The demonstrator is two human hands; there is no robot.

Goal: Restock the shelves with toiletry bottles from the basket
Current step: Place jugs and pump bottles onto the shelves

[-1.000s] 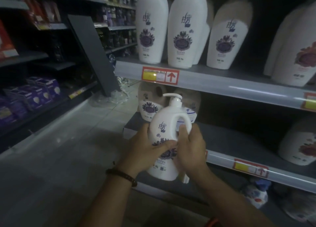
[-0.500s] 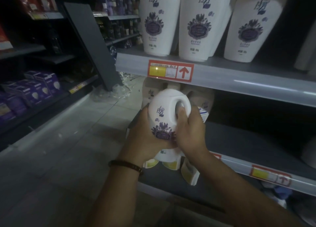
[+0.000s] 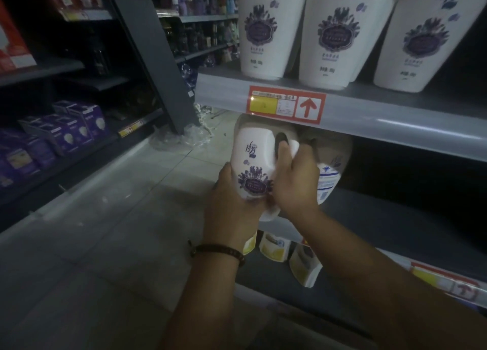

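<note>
Gripping the white bottle [image 3: 253,160] w/ both hands: the left hand [image 3: 232,207] is wrapped round its lower body from the left side, and the right hand [image 3: 295,183] has its fingers [image 3: 282,149] hooked through the handle loop. The bottle sits mid-frame, tilted, its top end leaning in under the front lip of the upper shelf [image 3: 395,117]. Its top is hidden there, so I can't tell how much room it has.

That's the first worry: push in at this angle and the top could catch the lip or scrape the red price tag [image 3: 287,104] right above it.

Next, two more bottles [image 3: 332,152] stand just behind and right of it on the lower shelf [image 3: 395,223], close to touching. A hard shove prob. knocks them back or over.

The bottle's base hangs near that shelf's front edge, and I can't tell if it's resting on it yet. Let go too early and it may tip out — onto the pouches [image 3: 303,268] lower right of center, or onto the floor [image 3: 131,218].

The row of bottles [image 3: 271,33] at upper right looks safe unless the shelf gets bumped. Basket isn't in view.
</note>
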